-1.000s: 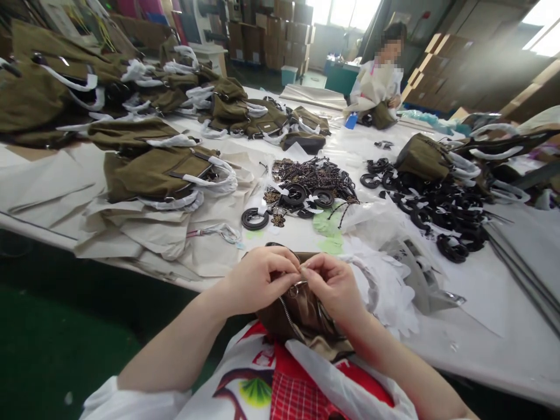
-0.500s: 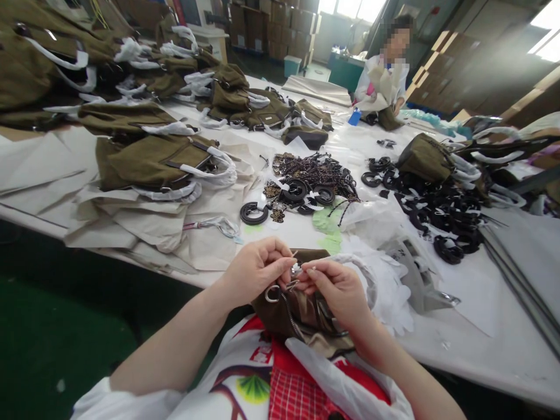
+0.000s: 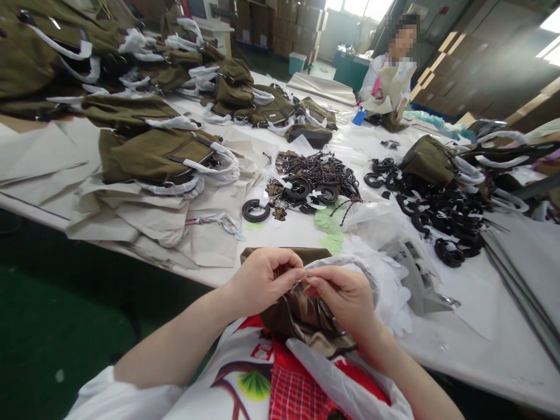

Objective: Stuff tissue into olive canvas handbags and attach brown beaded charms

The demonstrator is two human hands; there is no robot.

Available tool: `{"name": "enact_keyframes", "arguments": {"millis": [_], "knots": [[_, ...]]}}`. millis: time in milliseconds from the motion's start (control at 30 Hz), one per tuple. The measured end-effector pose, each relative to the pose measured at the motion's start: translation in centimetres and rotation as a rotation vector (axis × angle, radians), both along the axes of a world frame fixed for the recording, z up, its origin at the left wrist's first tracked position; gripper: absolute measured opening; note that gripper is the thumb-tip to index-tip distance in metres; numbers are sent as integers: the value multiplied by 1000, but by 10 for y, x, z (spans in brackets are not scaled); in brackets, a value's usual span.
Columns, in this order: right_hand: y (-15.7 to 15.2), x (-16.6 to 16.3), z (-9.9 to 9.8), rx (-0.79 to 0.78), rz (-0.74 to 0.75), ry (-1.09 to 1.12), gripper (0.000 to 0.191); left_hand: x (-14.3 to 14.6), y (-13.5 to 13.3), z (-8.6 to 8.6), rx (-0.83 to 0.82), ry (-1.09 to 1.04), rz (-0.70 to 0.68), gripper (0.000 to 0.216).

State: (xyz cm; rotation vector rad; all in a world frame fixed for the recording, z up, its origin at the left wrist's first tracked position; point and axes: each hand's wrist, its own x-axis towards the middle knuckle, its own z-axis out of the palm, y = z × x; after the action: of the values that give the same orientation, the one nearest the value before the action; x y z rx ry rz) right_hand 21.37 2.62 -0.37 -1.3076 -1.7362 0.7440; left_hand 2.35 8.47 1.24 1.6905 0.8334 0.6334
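A brown-olive bag (image 3: 286,318) with a zipper (image 3: 292,318) lies at the table's front edge, close against my body. Above it my left hand (image 3: 266,280) is closed in a pinch, thumb against bent fingers. My right hand (image 3: 343,291) pinches too, its fingertips meeting those of the left over the upper end of the zipper. Whatever small thing sits between the fingertips is mostly hidden by them. A white-wrapped handle (image 3: 365,265) of the bag curves behind my right hand.
Beyond my hands lie a heap of dark braided cords (image 3: 328,169) and coiled black straps (image 3: 256,211). Olive bags (image 3: 161,154) with wrapped handles fill the left. More black straps (image 3: 450,248) and a grey tape dispenser (image 3: 415,280) are at right. A person (image 3: 387,87) stands across the table.
My fingertips have come together. The metal ring and the small white piece seen between them before are now covered by my hands. My right hand has shifted slightly right.
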Motion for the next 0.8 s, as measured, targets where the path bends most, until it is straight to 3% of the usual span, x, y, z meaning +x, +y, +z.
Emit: {"name": "enact_keyframes", "arguments": {"millis": [300,500,800], "knots": [[5,3,6,137,95,-221,14,2,-1,0,132,32,24,19],[14,5,15,154,157,-384,27,4,-2,-2,-12,-19,37,23],[21,0,14,124,180,-380,28,6,-8,-3,-65,-59,79,24]]}}
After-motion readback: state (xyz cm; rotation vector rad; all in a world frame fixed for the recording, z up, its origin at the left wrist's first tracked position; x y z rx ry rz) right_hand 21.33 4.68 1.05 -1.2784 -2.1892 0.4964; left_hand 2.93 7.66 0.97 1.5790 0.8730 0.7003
